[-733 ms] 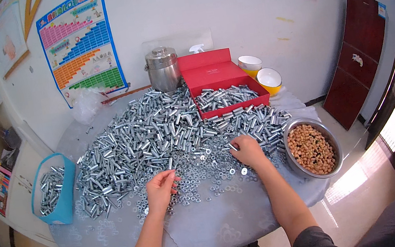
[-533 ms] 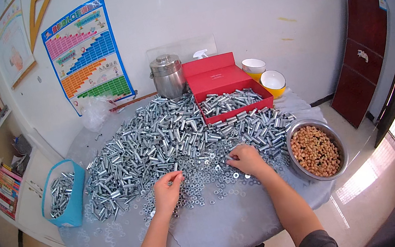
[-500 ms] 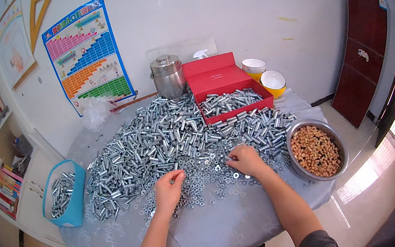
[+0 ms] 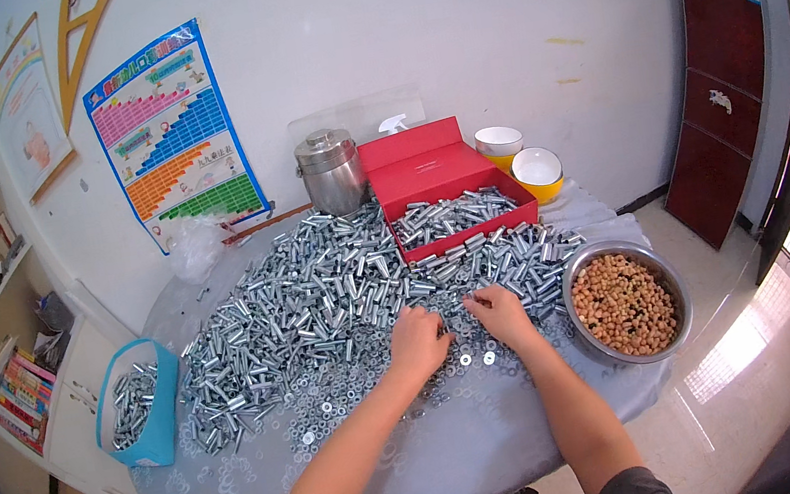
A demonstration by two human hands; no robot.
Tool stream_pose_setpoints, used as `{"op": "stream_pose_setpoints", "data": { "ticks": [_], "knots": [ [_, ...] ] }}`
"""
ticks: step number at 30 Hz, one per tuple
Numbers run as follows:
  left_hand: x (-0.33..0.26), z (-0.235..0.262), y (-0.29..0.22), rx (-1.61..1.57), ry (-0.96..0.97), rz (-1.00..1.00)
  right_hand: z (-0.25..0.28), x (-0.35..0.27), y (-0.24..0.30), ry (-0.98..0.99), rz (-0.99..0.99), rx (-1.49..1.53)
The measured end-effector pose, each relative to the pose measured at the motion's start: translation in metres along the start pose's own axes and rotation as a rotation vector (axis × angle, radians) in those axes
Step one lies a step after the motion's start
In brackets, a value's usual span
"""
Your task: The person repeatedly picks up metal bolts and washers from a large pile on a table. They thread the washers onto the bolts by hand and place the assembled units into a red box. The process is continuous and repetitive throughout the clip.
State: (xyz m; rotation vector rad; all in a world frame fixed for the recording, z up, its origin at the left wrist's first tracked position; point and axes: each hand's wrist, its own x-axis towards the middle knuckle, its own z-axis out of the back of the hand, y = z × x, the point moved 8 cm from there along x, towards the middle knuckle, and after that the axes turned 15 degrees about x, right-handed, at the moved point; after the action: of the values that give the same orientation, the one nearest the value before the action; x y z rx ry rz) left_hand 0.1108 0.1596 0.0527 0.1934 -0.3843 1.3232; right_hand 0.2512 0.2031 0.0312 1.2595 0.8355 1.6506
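My left hand is over the near middle of the table, its fingers curled in a pinch. A bit of metal seems to show at its fingertips, too small to name. Close on its right, my right hand is also pinched, and what it holds, if anything, I cannot make out. Beneath and around both hands lie loose washers and nuts. Two bright washers lie just below the right hand. Beyond the hands spreads a large heap of silvery metal sleeves and bolts.
A red box of metal pieces stands open behind the heap, with a steel pot and yellow-white bowls beside it. At left is a blue bin of metal pieces; at right, a steel bowl of nuts or beans.
My left hand has moved right, from the left part of the washers to close beside my right hand. The right hand has shifted slightly; the view has tilted a little.
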Motion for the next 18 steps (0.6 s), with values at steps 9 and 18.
{"op": "stream_pose_setpoints", "data": {
  "ticks": [9, 18],
  "knots": [
    [0.015, -0.015, -0.014, 0.184, 0.011, 0.141, 0.000, -0.002, -0.009, -0.022, 0.040, 0.039],
    [-0.014, 0.004, 0.033, -0.149, -0.089, 0.087, -0.021, -0.001, -0.019, 0.118, -0.110, 0.387]
  ]
}}
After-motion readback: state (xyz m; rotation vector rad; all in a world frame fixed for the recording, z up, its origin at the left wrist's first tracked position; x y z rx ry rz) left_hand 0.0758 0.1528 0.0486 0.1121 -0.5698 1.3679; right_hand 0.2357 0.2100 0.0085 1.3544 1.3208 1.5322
